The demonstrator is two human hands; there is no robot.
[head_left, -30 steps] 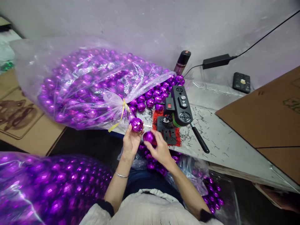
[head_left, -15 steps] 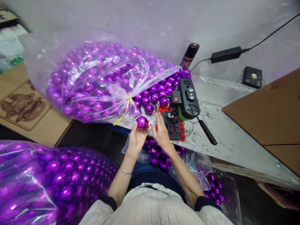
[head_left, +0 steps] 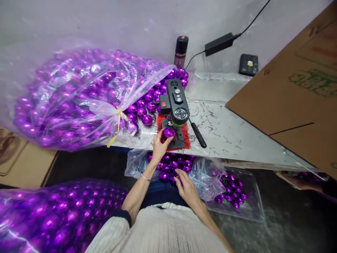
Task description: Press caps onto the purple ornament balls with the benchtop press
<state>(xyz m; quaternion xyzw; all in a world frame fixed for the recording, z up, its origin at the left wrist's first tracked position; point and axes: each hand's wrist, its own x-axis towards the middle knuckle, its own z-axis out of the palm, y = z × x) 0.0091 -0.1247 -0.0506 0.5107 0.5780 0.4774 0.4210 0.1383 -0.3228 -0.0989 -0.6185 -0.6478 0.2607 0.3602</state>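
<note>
The left hand [head_left: 158, 147] grips a shiny purple faceted ball [head_left: 169, 133] with its fingers curled around it and holds it on the base of the small black bench press with a green ring [head_left: 176, 105], directly under the tool head and above the red mat [head_left: 185, 140]. The right hand [head_left: 187, 188] is lower, with fingers spread loosely into the open clear plastic bag of purple balls [head_left: 171, 167] on the lap; I cannot tell if it grasps one. The ball seems light, hollow and thin-walled, so probably fragile, and its mirror surface looks slippery; it is better to hold it around the sides with soft pressure. A big tied bag of the same balls [head_left: 73, 98] lies on the table at the left.
</note>
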